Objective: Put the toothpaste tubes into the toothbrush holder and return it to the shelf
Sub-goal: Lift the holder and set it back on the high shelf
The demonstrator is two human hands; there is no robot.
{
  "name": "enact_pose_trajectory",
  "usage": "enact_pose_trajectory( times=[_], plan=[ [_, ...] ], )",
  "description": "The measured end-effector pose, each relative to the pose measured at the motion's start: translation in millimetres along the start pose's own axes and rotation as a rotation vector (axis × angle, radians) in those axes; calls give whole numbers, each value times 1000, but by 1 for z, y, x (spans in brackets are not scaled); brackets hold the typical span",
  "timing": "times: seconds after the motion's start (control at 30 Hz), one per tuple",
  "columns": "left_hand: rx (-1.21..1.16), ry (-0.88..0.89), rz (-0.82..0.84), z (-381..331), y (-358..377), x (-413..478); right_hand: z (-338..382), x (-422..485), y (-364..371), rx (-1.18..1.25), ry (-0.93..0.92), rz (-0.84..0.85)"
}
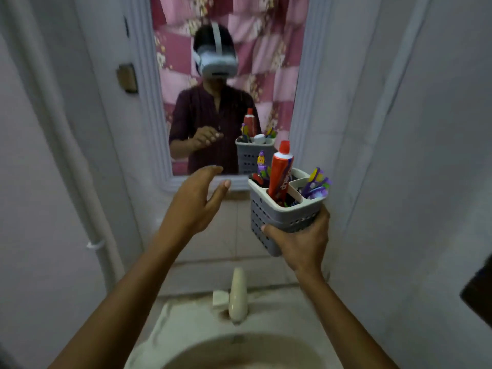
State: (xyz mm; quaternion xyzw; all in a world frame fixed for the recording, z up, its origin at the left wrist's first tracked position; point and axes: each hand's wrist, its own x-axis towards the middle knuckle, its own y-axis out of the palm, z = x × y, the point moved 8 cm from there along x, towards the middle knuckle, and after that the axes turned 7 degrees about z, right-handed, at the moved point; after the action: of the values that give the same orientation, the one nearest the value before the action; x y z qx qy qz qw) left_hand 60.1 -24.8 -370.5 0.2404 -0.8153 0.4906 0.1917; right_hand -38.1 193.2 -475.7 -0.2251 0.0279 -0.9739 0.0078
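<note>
White-framed mirror (229, 83) fills the wall above a pale sink (239, 350) and its tap (237, 294). Lower right of the mirror, the right hand (299, 242) holds a grey perforated holder (269, 225) up in the air, fingers wrapped round its lower half, thumb on the near face. The left hand (198, 198) hovers beside it, apart, empty, fingers loosely spread. A red tube (279, 174) stands cap-up in the holder's front compartment; toothbrushes (316, 183) fill the others.

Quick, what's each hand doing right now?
Left hand: open, empty, fingers spread in the air.
Right hand: closed around the grey toothbrush holder, red toothpaste tube inside.
</note>
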Motion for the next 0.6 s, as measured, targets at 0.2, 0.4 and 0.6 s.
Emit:
enact_pose_trajectory(
  times=[0.2, 0.4, 0.6],
  plan=[
    [120, 170, -163, -70, -96, 65, 149, 65, -16, 70, -240, -12],
    [183, 293, -308, -146, -178, 108, 277, 115, -39, 91, -400, -35],
    [282, 373, -438, -198, -245, 144, 376, 160, -66, 132, -457, -71]
  ],
)
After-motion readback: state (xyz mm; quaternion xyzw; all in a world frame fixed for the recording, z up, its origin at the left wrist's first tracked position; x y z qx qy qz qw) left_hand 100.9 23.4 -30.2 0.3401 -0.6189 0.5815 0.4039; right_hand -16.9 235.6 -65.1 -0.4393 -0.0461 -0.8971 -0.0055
